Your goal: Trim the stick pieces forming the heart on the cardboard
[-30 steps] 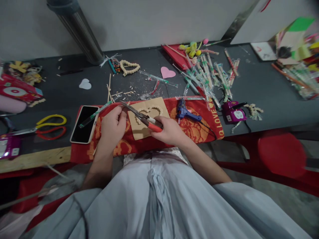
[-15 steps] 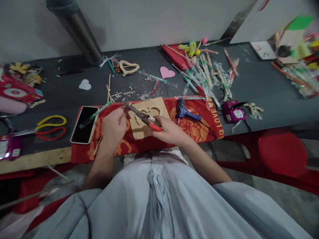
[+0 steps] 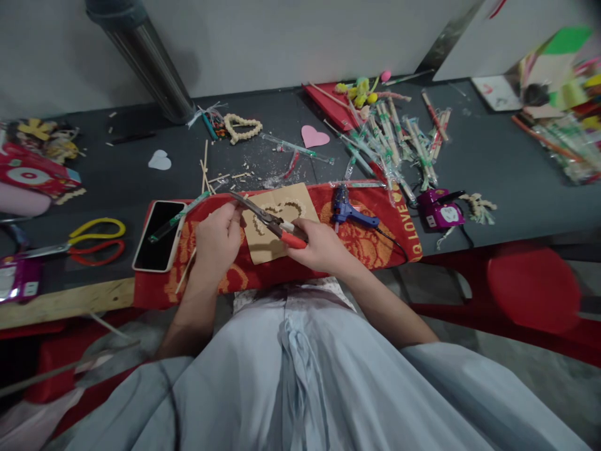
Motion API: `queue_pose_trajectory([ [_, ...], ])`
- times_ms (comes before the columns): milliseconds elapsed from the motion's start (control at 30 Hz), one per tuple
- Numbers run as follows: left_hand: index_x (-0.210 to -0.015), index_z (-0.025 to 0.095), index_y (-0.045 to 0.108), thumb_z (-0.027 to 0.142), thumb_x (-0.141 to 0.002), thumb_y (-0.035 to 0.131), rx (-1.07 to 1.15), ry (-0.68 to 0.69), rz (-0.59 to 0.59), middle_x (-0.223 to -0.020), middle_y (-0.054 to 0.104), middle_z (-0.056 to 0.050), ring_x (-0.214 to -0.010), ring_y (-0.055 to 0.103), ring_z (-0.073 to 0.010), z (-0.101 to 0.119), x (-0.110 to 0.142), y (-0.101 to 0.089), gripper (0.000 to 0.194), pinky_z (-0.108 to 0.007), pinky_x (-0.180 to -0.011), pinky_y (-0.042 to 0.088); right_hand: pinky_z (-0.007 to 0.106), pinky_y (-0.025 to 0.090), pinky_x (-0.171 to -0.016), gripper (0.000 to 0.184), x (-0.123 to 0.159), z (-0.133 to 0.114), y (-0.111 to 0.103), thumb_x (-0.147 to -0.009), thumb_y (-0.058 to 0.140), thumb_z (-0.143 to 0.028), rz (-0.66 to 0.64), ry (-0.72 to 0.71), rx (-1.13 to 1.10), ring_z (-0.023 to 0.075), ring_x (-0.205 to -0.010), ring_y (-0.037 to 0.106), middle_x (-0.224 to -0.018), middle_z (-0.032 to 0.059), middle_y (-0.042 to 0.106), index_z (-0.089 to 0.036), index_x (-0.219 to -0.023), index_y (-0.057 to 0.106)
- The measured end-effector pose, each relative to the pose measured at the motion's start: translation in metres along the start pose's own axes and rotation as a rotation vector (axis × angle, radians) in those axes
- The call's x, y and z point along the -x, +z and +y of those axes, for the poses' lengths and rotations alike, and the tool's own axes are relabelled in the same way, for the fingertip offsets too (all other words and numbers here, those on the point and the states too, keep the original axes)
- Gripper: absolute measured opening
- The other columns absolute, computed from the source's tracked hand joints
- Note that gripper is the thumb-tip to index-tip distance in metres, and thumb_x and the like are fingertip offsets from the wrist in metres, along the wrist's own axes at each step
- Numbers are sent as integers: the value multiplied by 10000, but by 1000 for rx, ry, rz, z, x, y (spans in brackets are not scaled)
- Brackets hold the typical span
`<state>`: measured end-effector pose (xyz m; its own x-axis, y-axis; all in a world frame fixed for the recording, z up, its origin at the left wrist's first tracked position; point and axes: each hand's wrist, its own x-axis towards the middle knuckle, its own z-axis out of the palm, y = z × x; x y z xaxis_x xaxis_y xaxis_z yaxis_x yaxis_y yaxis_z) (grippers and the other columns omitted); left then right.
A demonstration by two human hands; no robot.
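remotely inspected: a heart-shaped outline [image 3: 298,202] on the brown board [image 3: 265,252], centre of frame, its upper lobes apparently laid; the lower part is largely covered by the pliers [image 3: 271,222] and right hand [image 3: 322,245], so i cannot certify what is left. pliers at centre, nose to upper left, long axis slanting to lower right. right fingers clamped on the handles; left hand [image 3: 218,237], fingers drawn together beside the nose, contents undetermined.
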<state>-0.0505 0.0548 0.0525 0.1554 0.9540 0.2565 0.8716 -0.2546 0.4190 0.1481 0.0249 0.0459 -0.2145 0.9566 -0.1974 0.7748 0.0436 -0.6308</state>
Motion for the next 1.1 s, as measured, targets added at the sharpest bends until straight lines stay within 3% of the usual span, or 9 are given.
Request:
queue_pose_trajectory([
  [233,-761,181,578,181,-819,411,-38,-9,42,-677,584,-23,-662,544,-151,-3,0,6,176,-256,-613,350,265,353,-632,256,-1,2,-2,-709,527,-355,-50,-45,-18,186,-745,549,-832,60,613,-168,-882,552],
  [467,-699,185,571,236,-848,439,105,48,-39,-552,497,17,-528,458,-114,-8,-2,1,206,-242,-564,340,284,381,-646,328,-4,8,-6,-706,520,-343,-66,-155,-25,201,-762,540,-855,75,598,-144,-965,540],
  [800,-673,194,485,227,-849,400,-20,-6,-60,-580,486,-6,-571,474,-137,-1,-3,3,198,-265,-572,307,269,346,-618,237,-1,-1,-1,-722,516,-344,-37,-37,79,191,-733,557,-823,67,625,-168,-878,543],
  [967,-663,201,469,265,-847,409,-25,-23,-40,-573,481,-5,-569,471,-143,-4,-4,5,203,-273,-569,302,266,336,-616,235,-1,0,-5,-715,521,-341,-55,-48,79,189,-728,552,-825,71,624,-166,-869,547],
  [1100,-651,203,464,262,-840,418,35,39,-48,-575,493,-8,-573,482,-138,-12,-5,6,203,-268,-568,322,253,317,-582,209,-3,5,-7,-730,518,-359,-92,-78,41,166,-678,527,-771,42,606,-179,-831,546],
])
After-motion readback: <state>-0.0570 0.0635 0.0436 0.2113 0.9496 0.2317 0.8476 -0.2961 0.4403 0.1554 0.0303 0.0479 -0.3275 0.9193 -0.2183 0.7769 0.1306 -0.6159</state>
